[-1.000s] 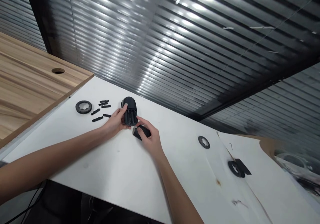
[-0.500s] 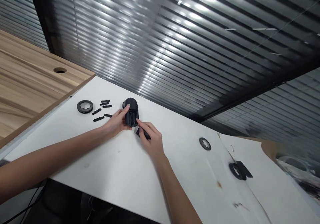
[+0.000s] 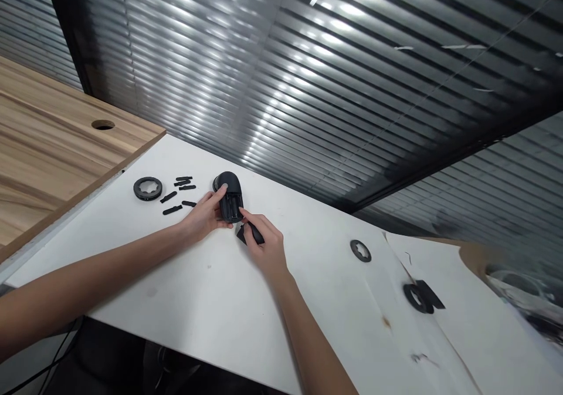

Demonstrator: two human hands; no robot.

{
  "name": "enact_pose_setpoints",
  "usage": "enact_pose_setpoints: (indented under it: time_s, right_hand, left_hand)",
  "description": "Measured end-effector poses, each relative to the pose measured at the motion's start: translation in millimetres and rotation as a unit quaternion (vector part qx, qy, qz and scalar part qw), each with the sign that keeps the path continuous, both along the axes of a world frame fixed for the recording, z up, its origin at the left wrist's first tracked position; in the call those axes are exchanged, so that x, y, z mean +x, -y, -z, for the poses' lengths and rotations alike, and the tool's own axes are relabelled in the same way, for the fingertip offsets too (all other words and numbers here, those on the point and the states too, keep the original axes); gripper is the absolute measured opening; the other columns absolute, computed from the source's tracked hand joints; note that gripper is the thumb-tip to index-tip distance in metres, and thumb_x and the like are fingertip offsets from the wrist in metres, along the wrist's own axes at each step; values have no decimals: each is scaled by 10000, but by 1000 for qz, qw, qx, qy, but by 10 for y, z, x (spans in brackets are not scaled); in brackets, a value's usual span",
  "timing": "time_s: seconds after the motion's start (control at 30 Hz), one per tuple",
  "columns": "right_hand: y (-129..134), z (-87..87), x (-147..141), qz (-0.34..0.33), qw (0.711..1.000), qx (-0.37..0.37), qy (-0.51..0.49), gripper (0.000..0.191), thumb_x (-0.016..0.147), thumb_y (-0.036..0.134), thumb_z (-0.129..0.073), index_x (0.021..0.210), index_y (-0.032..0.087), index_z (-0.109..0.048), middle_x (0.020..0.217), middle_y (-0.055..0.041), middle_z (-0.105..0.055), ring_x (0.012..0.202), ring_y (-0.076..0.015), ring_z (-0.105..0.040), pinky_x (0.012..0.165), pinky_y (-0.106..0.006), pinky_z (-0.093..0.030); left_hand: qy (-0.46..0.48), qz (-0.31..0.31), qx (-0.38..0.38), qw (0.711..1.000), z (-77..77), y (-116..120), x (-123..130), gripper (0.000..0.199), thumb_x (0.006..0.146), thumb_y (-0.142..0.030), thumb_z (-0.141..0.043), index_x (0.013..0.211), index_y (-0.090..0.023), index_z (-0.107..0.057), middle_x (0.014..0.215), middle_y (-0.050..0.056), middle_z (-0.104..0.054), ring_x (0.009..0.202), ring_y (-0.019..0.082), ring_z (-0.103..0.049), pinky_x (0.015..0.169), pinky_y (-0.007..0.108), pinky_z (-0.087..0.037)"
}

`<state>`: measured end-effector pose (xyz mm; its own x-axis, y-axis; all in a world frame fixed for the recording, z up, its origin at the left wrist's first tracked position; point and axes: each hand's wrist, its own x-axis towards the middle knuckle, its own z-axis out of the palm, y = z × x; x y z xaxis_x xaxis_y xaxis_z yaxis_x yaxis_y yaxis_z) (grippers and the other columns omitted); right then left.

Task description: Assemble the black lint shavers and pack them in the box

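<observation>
My left hand (image 3: 206, 214) is closed around a black, rounded device shaped like a computer mouse (image 3: 228, 182), thumb on top and fingers beneath. An open compartment (image 3: 234, 206) shows in its lower half; the dark contents are too small to make out surely. In my right hand (image 3: 269, 247) a black cover-like piece (image 3: 256, 235) is tucked under the curled fingers, against the palm side. The right index fingertip reaches to the compartment's lower right edge. Left of the device, several small flat black strips (image 3: 172, 210) lie loose on the white table (image 3: 211, 307).
A thick black ring (image 3: 136, 188) lies at the left, a thinner black ring (image 3: 353, 250) at the right. Further right, another black ring (image 3: 409, 295) rests against a flat black piece (image 3: 431, 294). A wooden surface (image 3: 53, 131) adjoins on the left; metal slats (image 3: 264, 90) stand behind.
The view has shifted slightly. The cover-like piece in my right hand has tilted a little, and its left end shows more. Both hands keep nearly the same place at the device.
</observation>
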<state>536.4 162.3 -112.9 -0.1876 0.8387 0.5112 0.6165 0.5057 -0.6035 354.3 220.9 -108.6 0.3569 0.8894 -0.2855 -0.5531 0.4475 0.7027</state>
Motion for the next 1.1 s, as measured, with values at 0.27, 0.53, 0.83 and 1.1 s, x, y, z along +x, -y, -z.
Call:
enact_pose_setpoints:
  time_s: [0.27,0.53,0.83,1.1]
  right_hand:
    - [-8,0,-9,4,1000,13,-7,378,1049,223,-498,1302,268,-775,998,-68,-752,845,-205,-719,752,-334,-591]
    - [-11,7,-20,-7,999,36,-6,389,1038,159,-527,1343,251,-751,1008,-60,-769,861,-189,-737,800,-321,-615]
    - [-27,24,-23,-17,998,58,-1,439,1029,103,-527,1392,268,-713,991,-40,-761,832,-172,-729,777,-300,-617]
    - [-25,34,-18,-21,999,12,-26,447,1026,136,-510,1404,263,-712,974,-37,-744,825,-176,-704,774,-314,-599]
  left_hand:
    - [-4,10,4,1000,-12,6,-21,503,855,-618,-831,970,-189,-597,946,90,-718,867,234,-695,674,351,-564]
    - [-7,17,2,1000,-8,-10,-18,500,871,-618,-816,983,-184,-595,980,102,-720,888,246,-703,661,348,-560]
    - [-11,14,-8,1000,-33,-2,-15,368,994,-524,-708,992,-183,-572,963,99,-725,873,234,-715,641,334,-574]
    - [-7,17,3,1000,-17,-9,-11,413,957,-533,-759,914,-205,-511,923,84,-733,852,232,-722,642,338,-581]
